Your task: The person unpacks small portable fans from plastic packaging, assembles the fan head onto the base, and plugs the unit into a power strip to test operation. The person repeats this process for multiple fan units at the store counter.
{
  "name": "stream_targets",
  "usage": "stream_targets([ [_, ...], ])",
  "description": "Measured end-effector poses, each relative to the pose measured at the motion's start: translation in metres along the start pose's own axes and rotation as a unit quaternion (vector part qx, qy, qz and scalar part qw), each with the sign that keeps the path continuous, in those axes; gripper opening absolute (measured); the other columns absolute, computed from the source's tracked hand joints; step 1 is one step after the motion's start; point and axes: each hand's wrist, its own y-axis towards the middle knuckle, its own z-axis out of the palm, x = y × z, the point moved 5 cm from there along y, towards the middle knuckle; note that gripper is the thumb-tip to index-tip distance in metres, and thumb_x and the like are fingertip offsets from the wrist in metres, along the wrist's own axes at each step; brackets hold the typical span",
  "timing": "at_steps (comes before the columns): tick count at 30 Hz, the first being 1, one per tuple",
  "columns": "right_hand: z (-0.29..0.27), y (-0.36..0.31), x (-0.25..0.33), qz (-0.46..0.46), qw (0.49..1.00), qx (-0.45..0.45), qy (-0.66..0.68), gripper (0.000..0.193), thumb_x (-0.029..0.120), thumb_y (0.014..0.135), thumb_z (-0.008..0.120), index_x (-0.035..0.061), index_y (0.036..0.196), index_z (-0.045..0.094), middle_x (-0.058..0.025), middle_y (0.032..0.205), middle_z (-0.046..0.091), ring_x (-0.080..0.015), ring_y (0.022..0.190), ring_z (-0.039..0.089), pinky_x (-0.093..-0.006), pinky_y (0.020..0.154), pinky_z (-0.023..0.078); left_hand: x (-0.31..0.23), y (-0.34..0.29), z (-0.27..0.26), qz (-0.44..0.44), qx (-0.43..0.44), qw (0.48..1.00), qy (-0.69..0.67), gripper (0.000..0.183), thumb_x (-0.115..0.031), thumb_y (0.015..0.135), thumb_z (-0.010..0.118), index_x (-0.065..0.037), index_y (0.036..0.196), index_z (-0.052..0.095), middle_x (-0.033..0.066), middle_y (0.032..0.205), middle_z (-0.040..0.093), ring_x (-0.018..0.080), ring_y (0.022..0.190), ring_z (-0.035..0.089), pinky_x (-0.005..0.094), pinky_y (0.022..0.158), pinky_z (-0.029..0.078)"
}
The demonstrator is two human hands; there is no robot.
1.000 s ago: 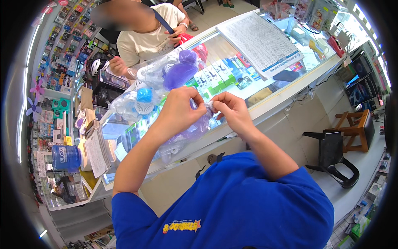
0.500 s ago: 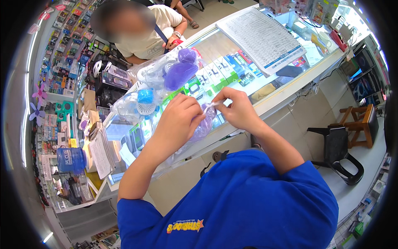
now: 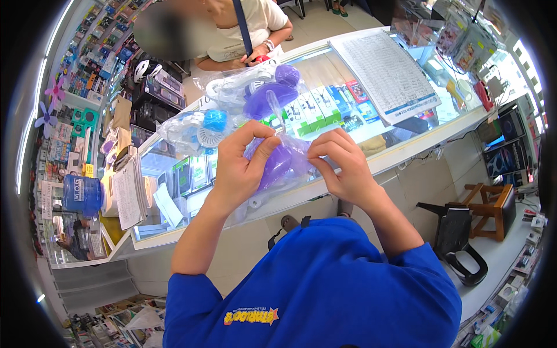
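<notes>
A clear plastic bag point(image 3: 299, 152) with a purple object inside hangs between my hands at the near edge of the glass counter. My left hand point(image 3: 243, 162) pinches the bag's twisted top, its thumb pressed to the forefinger. On the other side, my right hand point(image 3: 343, 165) grips the bag's film between thumb and fingertips. The kind of purple object is hidden by the crumpled plastic. Just beyond lie another bagged purple item point(image 3: 268, 101) and a bagged small fan point(image 3: 212, 133) in blue and white.
Under the glass countertop point(image 3: 316, 64) sit several boxed goods. A spiral-bound record pad point(image 3: 386, 78) rests at the right, and a stack of papers point(image 3: 129, 194) stands at the left. Across the counter is a person point(image 3: 255, 32). A black chair point(image 3: 458, 238) stands behind at right.
My right hand has moved slightly right and down, away from the bag's top. The bag is spread wider, showing more purple. The person opposite appears farther right in view.
</notes>
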Motion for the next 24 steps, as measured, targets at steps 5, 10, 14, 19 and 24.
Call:
stream_targets([
  [5,-0.003,-0.001,0.008,0.029,0.999,0.017,0.024,0.014,-0.002,0.088,0.073,0.005,0.099,0.067,-0.0087,0.094,0.071,-0.0307,0.091,0.066,-0.0425,0.082,0.053,0.0,0.0,-0.012,-0.02,0.001,0.998,0.052,0.019,-0.013,0.096,0.078,-0.003,0.109,0.067,0.0115,0.103,0.073,0.0247,0.095,0.07,0.0346,0.086,0.053],
  [10,-0.015,-0.006,0.012,0.104,0.976,0.184,0.047,0.008,-0.001,0.092,0.07,0.0017,0.099,0.071,-0.0103,0.092,0.071,-0.0298,0.086,0.068,-0.0415,0.077,0.054,-0.009,-0.035,-0.012,-0.012,0.099,0.983,0.156,0.075,-0.029,0.074,0.094,-0.007,0.137,0.06,0.0156,0.131,0.068,0.0356,0.124,0.064,0.0444,0.106,0.05],
  [14,-0.02,-0.017,0.009,0.174,0.935,0.31,-0.017,0.011,0.007,0.094,0.07,0.0015,0.103,0.074,-0.0138,0.087,0.071,-0.0324,0.081,0.068,-0.0432,0.075,0.054,0.002,-0.05,-0.013,-0.051,0.109,0.974,0.192,0.092,-0.032,0.065,0.098,-0.007,0.144,0.058,0.0171,0.131,0.068,0.0386,0.123,0.064,0.047,0.107,0.05],
  [19,-0.033,-0.013,-0.003,0.215,0.894,0.329,-0.214,0.018,0.012,0.093,0.071,0.0004,0.106,0.073,-0.0192,0.081,0.07,-0.0372,0.074,0.068,-0.0446,0.069,0.053,0.012,-0.052,-0.025,-0.064,0.095,0.981,0.156,0.091,-0.029,0.066,0.098,-0.007,0.146,0.059,0.0168,0.129,0.068,0.0363,0.118,0.066,0.0441,0.103,0.052],
  [24,-0.006,-0.013,0.001,0.336,0.918,0.21,-0.003,0.024,0.011,0.094,0.073,-0.004,0.112,0.073,-0.01,0.08,0.073,-0.0229,0.069,0.069,-0.0389,0.064,0.052,0.011,-0.052,-0.029,-0.07,0.096,0.989,0.093,0.091,-0.024,0.066,0.098,-0.008,0.147,0.06,0.0142,0.129,0.068,0.033,0.116,0.067,0.0405,0.102,0.053],
])
